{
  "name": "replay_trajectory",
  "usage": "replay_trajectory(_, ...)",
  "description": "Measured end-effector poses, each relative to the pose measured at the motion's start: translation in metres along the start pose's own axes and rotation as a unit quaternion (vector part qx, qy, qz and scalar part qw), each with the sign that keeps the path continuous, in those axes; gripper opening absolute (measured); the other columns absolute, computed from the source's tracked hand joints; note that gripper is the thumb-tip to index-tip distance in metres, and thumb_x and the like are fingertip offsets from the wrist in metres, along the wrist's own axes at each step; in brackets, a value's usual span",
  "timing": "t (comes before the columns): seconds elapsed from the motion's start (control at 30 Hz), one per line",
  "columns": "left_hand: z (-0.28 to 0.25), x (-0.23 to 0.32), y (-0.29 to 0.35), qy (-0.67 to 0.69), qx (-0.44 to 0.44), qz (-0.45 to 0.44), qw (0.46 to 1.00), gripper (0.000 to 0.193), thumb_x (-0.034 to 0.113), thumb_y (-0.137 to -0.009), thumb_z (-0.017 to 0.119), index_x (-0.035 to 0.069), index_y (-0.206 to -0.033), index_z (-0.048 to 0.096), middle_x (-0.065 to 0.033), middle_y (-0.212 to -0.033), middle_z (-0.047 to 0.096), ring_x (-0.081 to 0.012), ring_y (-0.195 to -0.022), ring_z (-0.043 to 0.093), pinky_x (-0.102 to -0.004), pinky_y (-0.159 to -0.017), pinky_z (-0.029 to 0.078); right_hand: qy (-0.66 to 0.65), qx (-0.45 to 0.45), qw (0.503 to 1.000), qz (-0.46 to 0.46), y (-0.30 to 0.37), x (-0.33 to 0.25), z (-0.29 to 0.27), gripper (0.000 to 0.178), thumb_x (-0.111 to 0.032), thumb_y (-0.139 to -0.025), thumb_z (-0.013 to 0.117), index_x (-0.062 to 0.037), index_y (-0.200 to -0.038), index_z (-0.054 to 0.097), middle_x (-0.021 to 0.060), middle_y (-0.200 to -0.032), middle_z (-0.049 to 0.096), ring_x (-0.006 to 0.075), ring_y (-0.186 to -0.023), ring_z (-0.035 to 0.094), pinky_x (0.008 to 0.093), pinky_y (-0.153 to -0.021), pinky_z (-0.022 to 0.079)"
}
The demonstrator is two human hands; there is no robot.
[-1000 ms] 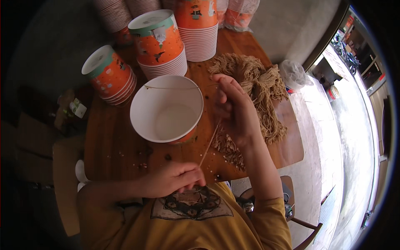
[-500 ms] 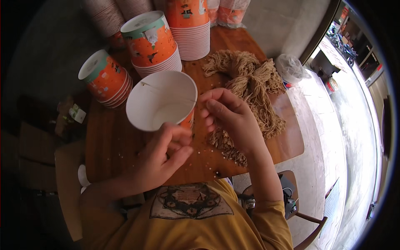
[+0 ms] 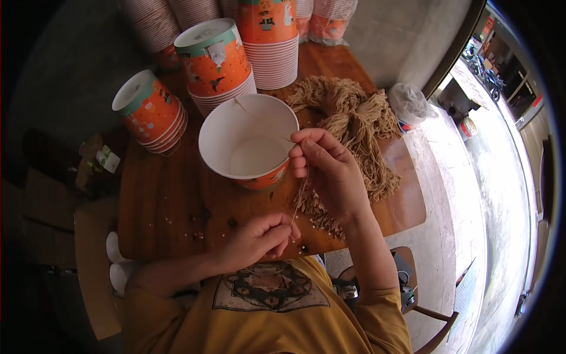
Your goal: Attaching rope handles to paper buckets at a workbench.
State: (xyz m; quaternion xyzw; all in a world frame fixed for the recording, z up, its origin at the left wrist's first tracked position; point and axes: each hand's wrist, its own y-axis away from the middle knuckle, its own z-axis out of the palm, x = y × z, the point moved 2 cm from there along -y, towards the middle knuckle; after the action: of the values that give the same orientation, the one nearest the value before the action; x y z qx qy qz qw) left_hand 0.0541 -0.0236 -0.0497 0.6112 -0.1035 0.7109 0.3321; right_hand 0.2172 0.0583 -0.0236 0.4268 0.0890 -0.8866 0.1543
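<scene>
A white-lined paper bucket with an orange printed outside stands at the middle of the table, its mouth tilted toward me. A thin tan cord runs from inside the bucket, through its right side near the rim, and down toward the table's front edge. At that rim my right hand pinches the cord between thumb and forefinger. Lower down, my left hand is closed round the cord's lower length, which hangs between both hands. Just right of the bucket lies a bundle of tan cords.
Stacks of orange buckets stand behind: a tall stack, a leaning one and a short one. A plastic-wrapped tub sits at the right edge. Small white bits dot the wooden table. Chair at lower right.
My left hand has moved from the bucket's front down and right, and now holds the cord. The bucket has shifted right. The cord is now stretched between my hands.
</scene>
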Motion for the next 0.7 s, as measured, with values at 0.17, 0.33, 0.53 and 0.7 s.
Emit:
replay_trajectory(0.17, -0.017, -0.008, 0.021, -0.123, 0.022, -0.043, 0.991, 0.017, 0.013, -0.101, 0.044, 0.002, -0.103, 0.057, 0.0002, -0.068, 0.053, -0.0051, -0.060, 0.049, -0.0214, -0.056, 0.042, 0.172, 0.053, 0.980, -0.080, -0.006, 0.002, -0.022, 0.015, -0.012, -0.099, 0.053, -0.0020, -0.108, 0.060, 0.0031, -0.092, 0.064, 0.0104, -0.079, 0.062, 0.0249, -0.072, 0.052)
replay_trajectory(0.33, -0.028, 0.017, 0.032, -0.354, 0.141, 0.035, 0.924, 0.010, 0.010, -0.096, 0.052, 0.002, -0.097, 0.059, -0.0067, -0.068, 0.063, -0.0152, -0.061, 0.063, -0.0299, -0.059, 0.051, 0.719, 0.066, 0.600, -0.344, 0.029, -0.014, 0.009, 0.025, -0.001, -0.085, 0.064, -0.0049, -0.110, 0.062, 0.0117, -0.097, 0.062, 0.0193, -0.080, 0.066, 0.0308, -0.067, 0.054)
replay_trajectory(0.53, -0.022, 0.037, 0.029, -0.545, 0.136, 0.213, 0.800, 0.012, 0.009, -0.088, 0.059, 0.003, -0.098, 0.056, -0.0146, -0.077, 0.064, -0.0330, -0.071, 0.065, -0.0422, -0.062, 0.053, 0.540, -0.144, 0.807, -0.192, 0.053, 0.025, 0.032, 0.037, -0.010, -0.084, 0.069, -0.0017, -0.118, 0.056, 0.0158, -0.101, 0.060, 0.0308, -0.082, 0.064, 0.0383, -0.069, 0.054)
replay_trajectory(0.7, -0.027, 0.036, 0.025, -0.572, 0.117, 0.213, 0.784, 0.013, 0.009, -0.085, 0.061, 0.004, -0.090, 0.050, -0.0142, -0.075, 0.061, -0.0331, -0.070, 0.064, -0.0439, -0.060, 0.051, 0.548, -0.128, 0.806, -0.184, 0.056, 0.034, 0.024, 0.036, -0.008, -0.084, 0.069, -0.0018, -0.117, 0.057, 0.0150, -0.094, 0.059, 0.0324, -0.078, 0.062, 0.0402, -0.066, 0.052)
